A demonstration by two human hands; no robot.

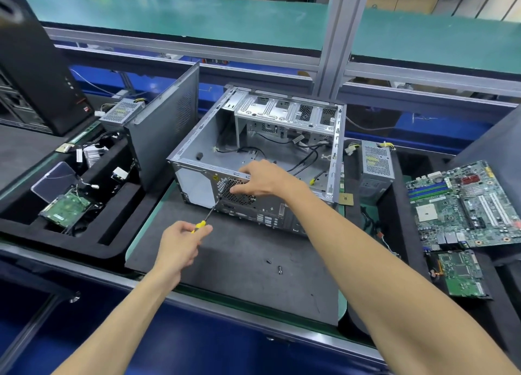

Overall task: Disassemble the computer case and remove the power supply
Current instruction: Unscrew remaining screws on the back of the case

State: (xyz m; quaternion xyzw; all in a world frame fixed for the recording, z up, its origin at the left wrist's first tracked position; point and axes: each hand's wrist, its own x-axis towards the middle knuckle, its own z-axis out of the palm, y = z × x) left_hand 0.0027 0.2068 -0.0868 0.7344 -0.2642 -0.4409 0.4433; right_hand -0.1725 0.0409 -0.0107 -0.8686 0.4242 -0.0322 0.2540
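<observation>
An open grey computer case (197,152) lies on its side on a dark mat (239,262), its rear panel toward me and its inside mostly bare apart from loose cables. My left hand (180,242) pinches a yellow-handled screwdriver (210,214) whose tip meets the rear fan grille (239,197). My right hand (260,179) grips the top rear edge of the case above the grille. One grey power supply (376,163) stands to the right of the case, and another power supply (121,112) sits at the back left.
Leaning left of the case is its side panel (166,121). The black foam tray (70,228) at left holds a hard drive (66,207) and small parts. Two motherboards (465,205) lie at right. Two loose screws (275,265) rest on the mat.
</observation>
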